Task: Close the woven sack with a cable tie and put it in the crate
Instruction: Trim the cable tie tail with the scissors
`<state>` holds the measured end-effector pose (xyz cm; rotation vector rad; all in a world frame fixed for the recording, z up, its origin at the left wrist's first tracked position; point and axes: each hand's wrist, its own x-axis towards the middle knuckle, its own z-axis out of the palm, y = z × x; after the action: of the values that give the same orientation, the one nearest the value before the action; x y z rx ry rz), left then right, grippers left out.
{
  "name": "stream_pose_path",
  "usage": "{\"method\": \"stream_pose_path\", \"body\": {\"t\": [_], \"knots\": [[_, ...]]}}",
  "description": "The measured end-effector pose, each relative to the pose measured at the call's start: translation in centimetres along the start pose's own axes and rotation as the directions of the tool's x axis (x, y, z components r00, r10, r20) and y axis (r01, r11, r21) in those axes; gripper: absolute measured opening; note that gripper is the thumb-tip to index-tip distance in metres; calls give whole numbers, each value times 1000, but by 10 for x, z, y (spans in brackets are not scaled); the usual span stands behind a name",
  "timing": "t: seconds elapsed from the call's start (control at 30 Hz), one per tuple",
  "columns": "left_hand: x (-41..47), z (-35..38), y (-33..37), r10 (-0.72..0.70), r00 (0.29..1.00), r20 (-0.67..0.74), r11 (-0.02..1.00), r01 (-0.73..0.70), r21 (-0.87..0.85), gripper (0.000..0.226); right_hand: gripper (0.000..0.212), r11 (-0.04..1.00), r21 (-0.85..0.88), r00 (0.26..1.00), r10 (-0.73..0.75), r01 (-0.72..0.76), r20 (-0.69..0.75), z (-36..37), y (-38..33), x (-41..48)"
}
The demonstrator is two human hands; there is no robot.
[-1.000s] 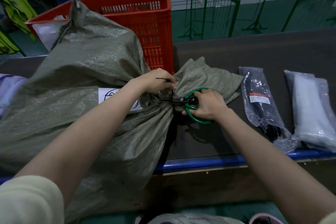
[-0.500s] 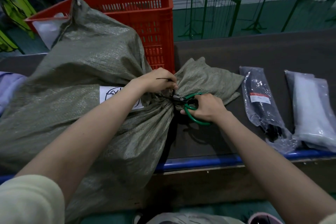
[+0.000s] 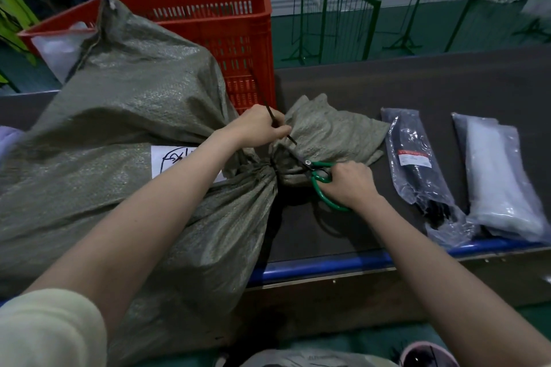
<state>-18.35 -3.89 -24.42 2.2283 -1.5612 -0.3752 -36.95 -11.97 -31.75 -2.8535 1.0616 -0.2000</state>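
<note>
A large grey-green woven sack (image 3: 125, 116) lies on the dark table, its neck gathered and cinched by a black cable tie (image 3: 272, 162). My left hand (image 3: 258, 128) grips the loose black strip of the tie (image 3: 269, 112), which sticks up past my fingers. My right hand (image 3: 348, 183) holds green-handled scissors (image 3: 320, 179) whose blades point at the sack's neck. The red plastic crate (image 3: 238, 39) stands behind the sack. A white label with handwriting (image 3: 167, 161) is on the sack.
To the right lie a clear bag of black cable ties (image 3: 417, 170) and a bag of white ones (image 3: 501, 179). The table has a blue front edge (image 3: 328, 265). Green wire racks (image 3: 337, 12) stand on the floor beyond. Another sack (image 3: 298, 360) lies by my feet.
My left hand has lifted away from the neck with the tie's tail, which now stands free. The scissors have swung, blades angled up-left, and my right hand has moved slightly right.
</note>
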Motion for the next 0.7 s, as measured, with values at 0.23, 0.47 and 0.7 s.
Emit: {"method": "stream_pose_path", "body": {"t": [0.23,0.47,0.7], "knots": [[19,37,48,-44,981,187,986,73,-150,28,55,716,363,796,585,-597,154,26,50,-38],[30,128,86,-43,817,574,924,252,-289,32,51,564,301,639,674,-769,370,39,79,-57],[30,193,84,-337,895,293,857,420,-298,18,47,560,337,652,678,-757,338,38,87,-46]]}}
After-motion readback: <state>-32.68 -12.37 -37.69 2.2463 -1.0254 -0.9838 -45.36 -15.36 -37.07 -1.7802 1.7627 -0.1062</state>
